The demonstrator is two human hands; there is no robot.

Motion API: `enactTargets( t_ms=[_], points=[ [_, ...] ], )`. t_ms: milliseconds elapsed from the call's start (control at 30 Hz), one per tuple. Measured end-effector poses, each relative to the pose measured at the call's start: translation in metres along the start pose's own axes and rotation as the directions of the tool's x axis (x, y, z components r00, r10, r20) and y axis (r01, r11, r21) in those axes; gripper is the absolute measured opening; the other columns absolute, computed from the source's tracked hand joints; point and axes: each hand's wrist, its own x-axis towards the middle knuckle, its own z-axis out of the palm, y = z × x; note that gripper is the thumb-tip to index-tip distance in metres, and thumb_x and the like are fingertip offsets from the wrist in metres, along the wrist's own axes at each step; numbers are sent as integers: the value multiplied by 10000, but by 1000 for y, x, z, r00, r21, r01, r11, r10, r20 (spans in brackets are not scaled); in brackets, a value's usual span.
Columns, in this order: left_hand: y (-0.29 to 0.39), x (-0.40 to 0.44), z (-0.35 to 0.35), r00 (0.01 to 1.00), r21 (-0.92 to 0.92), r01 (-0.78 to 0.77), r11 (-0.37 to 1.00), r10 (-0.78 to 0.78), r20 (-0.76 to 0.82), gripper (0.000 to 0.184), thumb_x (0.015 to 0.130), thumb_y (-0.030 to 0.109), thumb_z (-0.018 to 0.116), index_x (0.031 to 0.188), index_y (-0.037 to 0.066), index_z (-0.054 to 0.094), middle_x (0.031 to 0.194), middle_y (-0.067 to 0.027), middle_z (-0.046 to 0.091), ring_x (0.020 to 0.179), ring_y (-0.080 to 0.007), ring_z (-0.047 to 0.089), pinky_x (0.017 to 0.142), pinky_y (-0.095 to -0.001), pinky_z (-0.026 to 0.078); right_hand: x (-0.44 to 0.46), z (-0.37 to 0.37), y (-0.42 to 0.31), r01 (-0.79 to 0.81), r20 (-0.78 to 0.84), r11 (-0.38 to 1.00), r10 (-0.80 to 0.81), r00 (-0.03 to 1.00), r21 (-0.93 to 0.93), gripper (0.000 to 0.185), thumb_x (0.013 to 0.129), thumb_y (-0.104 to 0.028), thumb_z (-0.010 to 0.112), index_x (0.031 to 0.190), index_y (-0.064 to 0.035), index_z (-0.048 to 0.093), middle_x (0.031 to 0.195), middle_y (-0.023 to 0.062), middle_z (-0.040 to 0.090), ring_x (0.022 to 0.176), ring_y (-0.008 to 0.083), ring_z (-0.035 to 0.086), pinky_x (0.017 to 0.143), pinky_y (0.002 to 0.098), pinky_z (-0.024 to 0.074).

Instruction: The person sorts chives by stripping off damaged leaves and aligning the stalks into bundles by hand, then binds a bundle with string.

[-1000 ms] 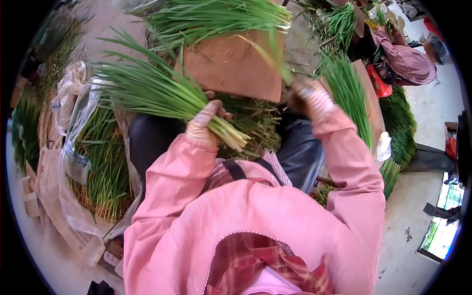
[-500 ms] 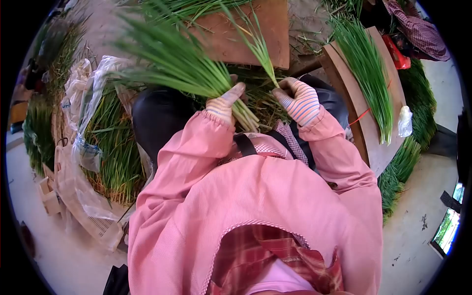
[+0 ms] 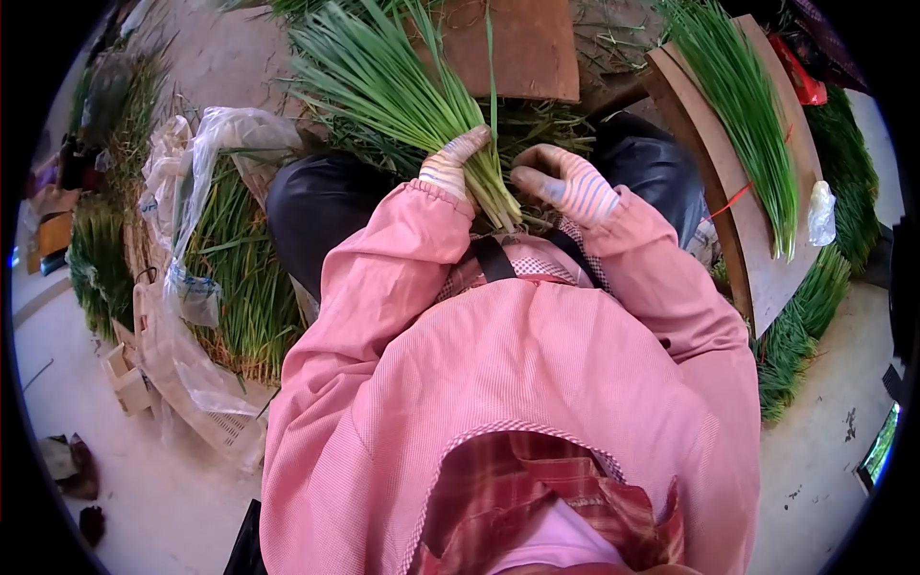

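My left hand (image 3: 454,165), in a striped glove with a soiled thumb, is closed round a bunch of garlic chives (image 3: 402,96). The green leaves fan out up and to the left, and the pale stem ends (image 3: 503,209) stick out below the fist. My right hand (image 3: 567,182), gloved alike, hovers just right of the stems with its fingers bent and loosely apart. Nothing shows between them. A single long leaf (image 3: 491,72) stands upright along the bunch's right side.
On the right, another bunch of chives (image 3: 743,105) lies on a curved board (image 3: 767,278), near a red tie (image 3: 733,201). Chives (image 3: 244,278) in a plastic-lined crate (image 3: 206,412) stand at left. Ahead is a brown board (image 3: 522,57). More chives (image 3: 805,326) lie at far right.
The few stalks in my right hand have joined the bunch in my left, and the right fingers have let go. The bunch has swung more upright and to the right.
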Motion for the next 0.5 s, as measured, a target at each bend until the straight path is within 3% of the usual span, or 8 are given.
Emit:
enactTargets(
  t_ms=[67,133,233,333,400,433,467,500],
  points=[
    [-4,-3,4,998,-102,5,995,1,57,142,699,95,639,808,48,559,733,-67,575,682,-220,558,605,-341,485,12,2,2,-112,48,991,108,993,79,276,734,-261,639,863,-30,559,705,8,547,627,67,478,560,220,404],
    [-5,-5,4,996,-100,-68,993,74,55,163,706,85,631,845,49,554,782,-78,577,702,-229,558,639,-356,487,22,14,-1,-113,-51,976,125,991,188,239,726,-241,652,846,-54,567,655,-12,539,524,50,440,469,196,361],
    [1,-8,0,990,-199,-78,977,99,98,213,696,48,633,891,58,548,822,-87,573,721,-229,558,657,-347,485,38,15,13,-120,7,928,125,992,353,182,725,-199,654,824,-68,575,638,-18,546,498,47,444,451,188,355],
    [3,-9,4,981,-203,-192,960,185,-55,223,687,27,634,890,62,549,809,-83,570,717,-223,555,653,-339,482,45,17,18,-159,19,875,169,986,456,175,729,-146,642,857,-63,557,668,-2,553,515,67,487,442,191,377],
    [9,-11,3,976,-164,-209,964,197,-91,223,680,21,639,880,60,549,790,-75,562,697,-212,545,636,-331,475,56,17,24,42,-81,976,-26,996,212,169,715,-104,629,855,-32,565,692,25,573,605,90,517,548,226,427],
    [14,-11,2,969,-87,-212,973,198,-145,232,670,22,650,876,60,549,782,-71,558,686,-207,539,625,-327,471,60,15,25,39,-77,977,-24,997,208,169,715,-104,629,855,-32,565,692,25,573,605,90,517,548,226,427],
    [21,-10,-1,959,-9,-209,978,204,-199,242,661,23,661,872,61,548,774,-67,554,674,-202,532,614,-323,467,63,13,25,14,-85,1000,-12,996,27,210,687,-127,626,863,-25,576,700,57,587,623,132,539,580,247,434],
    [29,-7,-9,954,117,-285,951,293,-59,273,650,101,697,884,26,579,899,-82,585,701,-172,534,609,-321,470,65,10,26,-11,-93,988,-4,996,-155,254,658,-151,623,871,-17,586,708,88,601,642,174,562,611,268,441]
  ],
)
